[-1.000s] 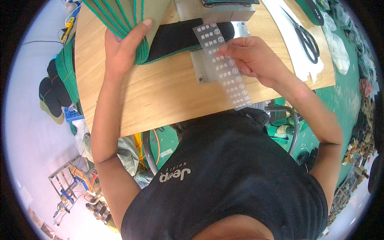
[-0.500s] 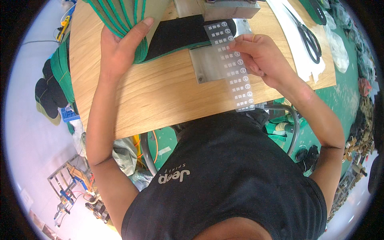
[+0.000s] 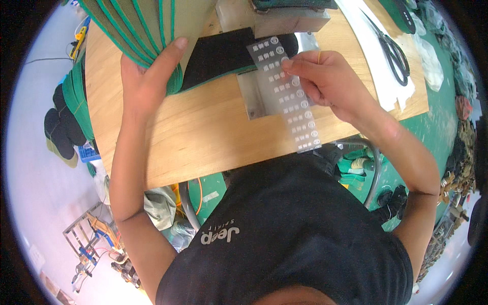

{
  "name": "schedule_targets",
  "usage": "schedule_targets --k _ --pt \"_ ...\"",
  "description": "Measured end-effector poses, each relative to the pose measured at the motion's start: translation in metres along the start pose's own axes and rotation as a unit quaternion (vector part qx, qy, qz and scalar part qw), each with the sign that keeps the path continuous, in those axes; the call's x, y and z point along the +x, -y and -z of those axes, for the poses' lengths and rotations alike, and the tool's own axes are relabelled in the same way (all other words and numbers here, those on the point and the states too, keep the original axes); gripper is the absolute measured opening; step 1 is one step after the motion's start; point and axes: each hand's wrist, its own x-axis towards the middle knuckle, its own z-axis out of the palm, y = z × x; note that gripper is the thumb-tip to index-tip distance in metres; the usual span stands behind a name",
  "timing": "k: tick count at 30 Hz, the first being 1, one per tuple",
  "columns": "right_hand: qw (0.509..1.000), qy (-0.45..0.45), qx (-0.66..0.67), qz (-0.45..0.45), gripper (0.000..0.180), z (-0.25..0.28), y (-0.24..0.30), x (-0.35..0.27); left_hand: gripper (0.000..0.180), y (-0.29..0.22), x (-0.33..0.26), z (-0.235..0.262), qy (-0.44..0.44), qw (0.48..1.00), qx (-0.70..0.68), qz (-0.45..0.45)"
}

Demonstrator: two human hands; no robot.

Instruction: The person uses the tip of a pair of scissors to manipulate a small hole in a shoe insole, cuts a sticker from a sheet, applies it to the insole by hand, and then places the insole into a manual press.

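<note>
My left hand (image 3: 145, 86) is closed round a fanned stack of beige insoles (image 3: 190, 20) with green edges, the thumb pressed on the top one. A black insole (image 3: 218, 57) with a green edge lies beside that stack, its right end by the metal press block. Between the thumb and fingers of my right hand (image 3: 333, 81) is a translucent strip of labels (image 3: 296, 114) printed in white. Its upper end lies in front of the black insole, and its lower end hangs toward the table's near edge. Behind the strip is a flat metal plate (image 3: 249, 94), partly covered.
The metal press block (image 3: 292, 23) stands at the back of the wooden table (image 3: 198, 140). Black scissors (image 3: 395, 58) lie on white sheets (image 3: 378, 84) at the right. More green-edged insoles (image 3: 76, 109) are piled beyond the left edge. A curved metal tube (image 3: 375, 173) is below the table.
The label strip and my right hand have shifted slightly left, toward the black insole. My left hand still grips the insole stack. The whole view has tilted a little.
</note>
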Motion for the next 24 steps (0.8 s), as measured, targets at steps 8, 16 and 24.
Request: schedule_targets --k 8,16,24 --pt "0.999 0.032 -0.002 -0.022 0.025 -0.003 0.004 -0.012 0.025 0.0 0.001 0.002 0.021 1.0 0.021 -0.008" --pt "0.999 -0.029 -0.028 -0.003 0.029 0.009 -0.004 0.007 0.026 0.0 0.0 0.003 0.037 0.998 0.028 0.04" --pt "0.999 -0.006 -0.035 0.0 0.03 0.003 -0.004 0.001 0.032 -0.003 -0.007 -0.001 0.014 0.999 0.042 -0.02"
